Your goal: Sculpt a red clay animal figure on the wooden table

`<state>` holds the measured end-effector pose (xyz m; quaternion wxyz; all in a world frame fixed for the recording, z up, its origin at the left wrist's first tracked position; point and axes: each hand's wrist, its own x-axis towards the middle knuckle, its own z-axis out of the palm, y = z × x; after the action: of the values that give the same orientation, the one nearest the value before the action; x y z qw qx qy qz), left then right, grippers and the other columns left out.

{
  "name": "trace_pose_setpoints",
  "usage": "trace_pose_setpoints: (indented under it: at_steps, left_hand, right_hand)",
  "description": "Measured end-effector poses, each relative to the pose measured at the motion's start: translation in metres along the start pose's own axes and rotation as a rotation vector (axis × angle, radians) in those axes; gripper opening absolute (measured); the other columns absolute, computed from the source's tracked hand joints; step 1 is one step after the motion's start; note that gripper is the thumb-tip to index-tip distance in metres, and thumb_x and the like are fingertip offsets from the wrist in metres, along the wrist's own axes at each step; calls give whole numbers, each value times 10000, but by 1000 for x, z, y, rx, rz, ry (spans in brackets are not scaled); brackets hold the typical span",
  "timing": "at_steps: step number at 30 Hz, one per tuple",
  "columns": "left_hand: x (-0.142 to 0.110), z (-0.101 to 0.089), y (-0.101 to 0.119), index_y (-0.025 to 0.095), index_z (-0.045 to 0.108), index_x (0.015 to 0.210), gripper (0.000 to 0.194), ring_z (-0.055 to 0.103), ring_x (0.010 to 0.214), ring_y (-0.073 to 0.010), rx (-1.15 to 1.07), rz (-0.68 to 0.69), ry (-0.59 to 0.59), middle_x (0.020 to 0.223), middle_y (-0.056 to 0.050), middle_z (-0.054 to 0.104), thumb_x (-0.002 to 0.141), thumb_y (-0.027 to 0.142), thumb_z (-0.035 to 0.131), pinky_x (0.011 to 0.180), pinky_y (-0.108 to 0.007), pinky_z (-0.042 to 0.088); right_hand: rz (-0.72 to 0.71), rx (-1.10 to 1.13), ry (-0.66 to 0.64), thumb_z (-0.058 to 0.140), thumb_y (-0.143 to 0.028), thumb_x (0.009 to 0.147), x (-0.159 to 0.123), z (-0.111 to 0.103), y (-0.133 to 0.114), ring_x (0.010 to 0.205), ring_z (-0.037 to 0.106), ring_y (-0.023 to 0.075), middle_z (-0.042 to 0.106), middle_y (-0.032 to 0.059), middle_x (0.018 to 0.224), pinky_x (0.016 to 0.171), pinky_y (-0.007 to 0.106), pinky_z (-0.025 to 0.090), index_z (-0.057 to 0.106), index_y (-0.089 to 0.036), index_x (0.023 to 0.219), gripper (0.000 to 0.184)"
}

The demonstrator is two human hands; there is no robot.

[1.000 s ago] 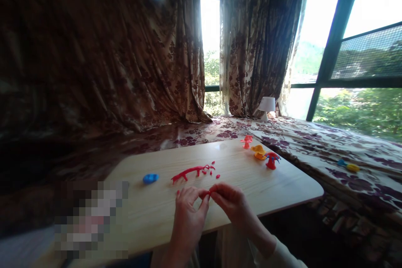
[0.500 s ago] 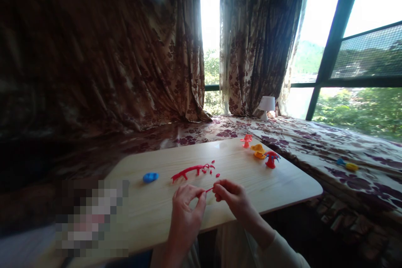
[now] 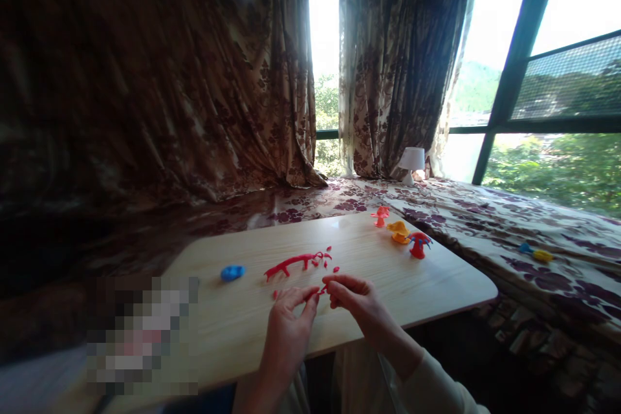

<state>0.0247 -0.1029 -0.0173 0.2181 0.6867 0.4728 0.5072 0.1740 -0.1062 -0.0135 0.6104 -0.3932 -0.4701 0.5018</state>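
Over the table's near side, my left hand [image 3: 290, 326] pinches the end of a thin red strip of modelling clay [image 3: 323, 290] between thumb and forefinger. My right hand [image 3: 358, 299] has its fingertips closed on the other end, close to the left fingertips. Just beyond the hands lies a long red clay piece with short legs [image 3: 290, 263] and a curled end. Small red clay bits [image 3: 336, 269] are scattered by that end. Another red bit [image 3: 275, 295] shows beside my left knuckles. To the left sits a blue clay lump [image 3: 233, 273].
Three clay figures stand at the table's far right: a pinkish-red one [image 3: 381, 216], a yellow one [image 3: 400, 233] and a red one with blue strands [image 3: 418, 246]. A blue-and-yellow piece [image 3: 541, 255] lies on the flowered cover. A pixelated patch hides the table's left part.
My hands have come closer together, and the red strip, straight between them before, now looks bent. My right hand shifted slightly left. A red bit beside my left knuckles has come into view.
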Motion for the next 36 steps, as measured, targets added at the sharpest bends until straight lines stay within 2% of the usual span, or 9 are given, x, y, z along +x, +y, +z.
trace_pose_setpoints:
  at_steps: [7, 14, 20, 22, 25, 28, 30, 32, 36]
  left_hand:
    - [-1, 1, 3, 204, 730, 901, 222, 663, 870, -212, -82, -34, -84, 892, -51, 743, 742, 270, 590, 833, -340, 506]
    - [-1, -1, 5, 195, 736, 779, 186, 657, 777, -213, -60, -42, -77, 768, -39, 729, 751, 308, 590, 784, -349, 498]
    - [-2, -3, 7, 202, 722, 717, 191, 652, 748, -211, -20, -34, -54, 719, -25, 720, 739, 343, 595, 770, -341, 496]
    - [-2, -6, 8, 204, 719, 696, 199, 654, 751, -216, -9, -28, -30, 715, -27, 721, 728, 357, 596, 773, -341, 501]
    - [-1, -17, 3, 203, 720, 685, 218, 672, 753, -221, 8, -42, 26, 732, -35, 737, 722, 371, 586, 768, -332, 521]
    - [-2, -27, -9, 204, 729, 701, 257, 692, 701, -216, 25, -67, 76, 683, -28, 743, 732, 390, 556, 681, -303, 553]
    - [-3, -29, -18, 206, 737, 720, 265, 693, 680, -219, 44, -71, 112, 667, -30, 742, 722, 400, 558, 658, -304, 561]
    - [-6, -27, -26, 213, 745, 731, 257, 690, 739, -239, 69, -57, 140, 723, -48, 749, 692, 406, 580, 720, -338, 557]
    - [-10, -19, -33, 237, 750, 722, 251, 672, 797, -259, 97, -14, 147, 770, -64, 740, 675, 413, 577, 802, -400, 534]
  right_hand:
    - [-55, -57, -14, 779, -483, 558, 1, 8, 2, 524, 550, 120, 650, 8, 582, 549, 276, 494, 738, -161, 712, 360]
    - [-79, -106, -8, 738, -469, 633, -3, 1, -2, 534, 565, 133, 656, 26, 576, 558, 287, 498, 752, -147, 763, 348]
    - [-127, -140, 27, 751, -469, 611, -2, 1, 0, 551, 565, 134, 660, 24, 608, 559, 279, 492, 747, -154, 791, 363]
    - [-148, -153, 47, 730, -488, 631, 1, -3, -1, 558, 562, 134, 664, 28, 635, 561, 280, 490, 737, -155, 825, 386]
    - [-174, -190, 104, 682, -512, 679, 9, -21, -5, 561, 552, 131, 649, 34, 650, 558, 276, 481, 719, -143, 824, 399]
    - [-190, -260, 136, 633, -520, 719, 15, -41, -6, 543, 532, 123, 624, 24, 627, 542, 267, 466, 706, -141, 802, 395]
    - [-204, -331, 107, 659, -487, 692, 16, -47, -1, 506, 504, 115, 595, 4, 569, 496, 248, 434, 695, -150, 715, 340]
    - [-218, -415, 59, 686, -404, 663, 15, -46, 7, 475, 474, 108, 560, -16, 510, 459, 232, 392, 673, -159, 619, 249]
    - [-268, -580, -24, 619, -241, 695, 11, -38, 19, 558, 537, 134, 638, 16, 609, 538, 248, 415, 704, -171, 631, 128]
